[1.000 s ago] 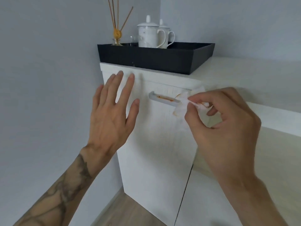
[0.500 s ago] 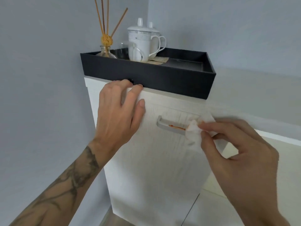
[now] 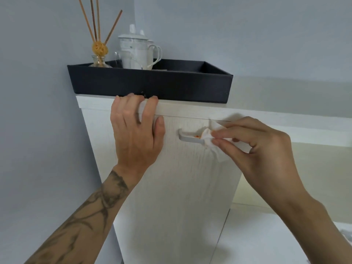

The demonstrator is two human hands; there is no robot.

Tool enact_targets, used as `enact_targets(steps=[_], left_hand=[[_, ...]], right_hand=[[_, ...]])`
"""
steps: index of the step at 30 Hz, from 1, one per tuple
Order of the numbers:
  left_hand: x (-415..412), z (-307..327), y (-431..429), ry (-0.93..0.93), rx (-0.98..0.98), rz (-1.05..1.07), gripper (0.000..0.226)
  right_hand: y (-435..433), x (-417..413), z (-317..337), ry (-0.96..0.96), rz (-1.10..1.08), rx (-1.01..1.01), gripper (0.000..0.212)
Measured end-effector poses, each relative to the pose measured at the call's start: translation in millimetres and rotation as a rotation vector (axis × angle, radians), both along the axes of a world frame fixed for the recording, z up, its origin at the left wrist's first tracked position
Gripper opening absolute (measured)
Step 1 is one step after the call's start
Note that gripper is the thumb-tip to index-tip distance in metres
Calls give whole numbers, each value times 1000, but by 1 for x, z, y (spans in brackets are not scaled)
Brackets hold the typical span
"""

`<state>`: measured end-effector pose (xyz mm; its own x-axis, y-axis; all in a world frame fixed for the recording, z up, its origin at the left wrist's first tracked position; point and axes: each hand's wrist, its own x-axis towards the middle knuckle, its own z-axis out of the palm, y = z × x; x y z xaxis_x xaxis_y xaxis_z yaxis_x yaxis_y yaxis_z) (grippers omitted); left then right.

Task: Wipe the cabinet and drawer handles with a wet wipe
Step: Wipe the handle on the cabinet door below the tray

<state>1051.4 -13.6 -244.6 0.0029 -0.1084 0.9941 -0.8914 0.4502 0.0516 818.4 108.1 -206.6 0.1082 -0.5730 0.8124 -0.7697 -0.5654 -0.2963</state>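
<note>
Right now my right hand (image 3: 255, 147) has its grip pinched on the wet wipe (image 3: 208, 137), pressed to the handle (image 3: 190, 137) beside an orange smear. My left hand (image 3: 136, 134), fingers spread, braces the cabinet door (image 3: 171, 187). I'd drag leftward firmly across the smear.

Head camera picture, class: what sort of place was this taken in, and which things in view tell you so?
Probably a home, perhaps a hallway or living-room corner. A white cabinet with a metal handle stands against a plain wall, and the black tray on top holds a reed diffuser and lidded white mugs.
</note>
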Motion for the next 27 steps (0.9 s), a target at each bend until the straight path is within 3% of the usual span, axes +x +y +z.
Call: enact_targets(steps=[27], left_hand=[[4, -6, -10, -14, -37, -36, 38]], right_hand=[[-10, 25, -6, -15, -43, -10, 7]])
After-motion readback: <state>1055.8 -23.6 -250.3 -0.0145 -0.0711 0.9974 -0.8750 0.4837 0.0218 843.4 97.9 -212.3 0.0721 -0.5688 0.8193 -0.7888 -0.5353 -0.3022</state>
